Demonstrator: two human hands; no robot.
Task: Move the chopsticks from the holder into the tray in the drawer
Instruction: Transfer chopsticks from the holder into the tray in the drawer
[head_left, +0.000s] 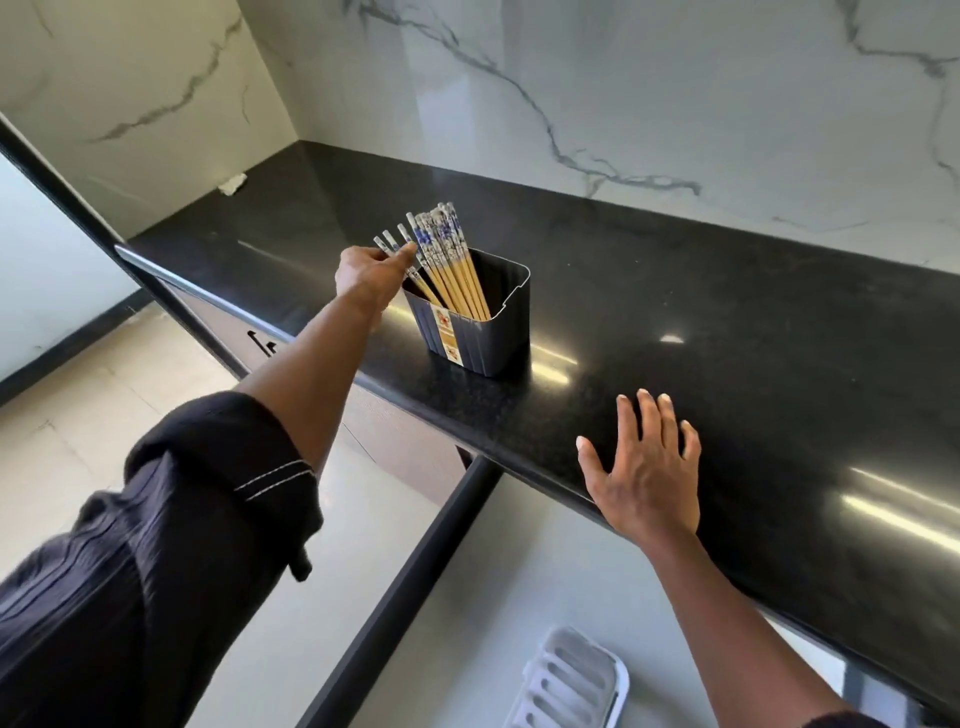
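A dark rectangular holder (485, 332) stands on the black countertop (727, 322), with several yellow chopsticks (452, 265) with blue-and-white tops leaning in it. My left hand (369, 273) reaches to the holder's left side, its fingers pinched around the tops of a few chopsticks that still stand in the holder. Flat on the counter's front edge lies my right hand (644, 470), fingers spread, holding nothing. Below the counter the drawer (467, 597) is pulled out, and a white slotted tray (569, 686) lies in it near the bottom of the view.
A marble wall (623, 93) backs the counter. A small white scrap (232, 183) lies in the far left corner of the counter. Beige floor tiles (78, 426) show to the left, beside the drawer's dark edge (415, 587).
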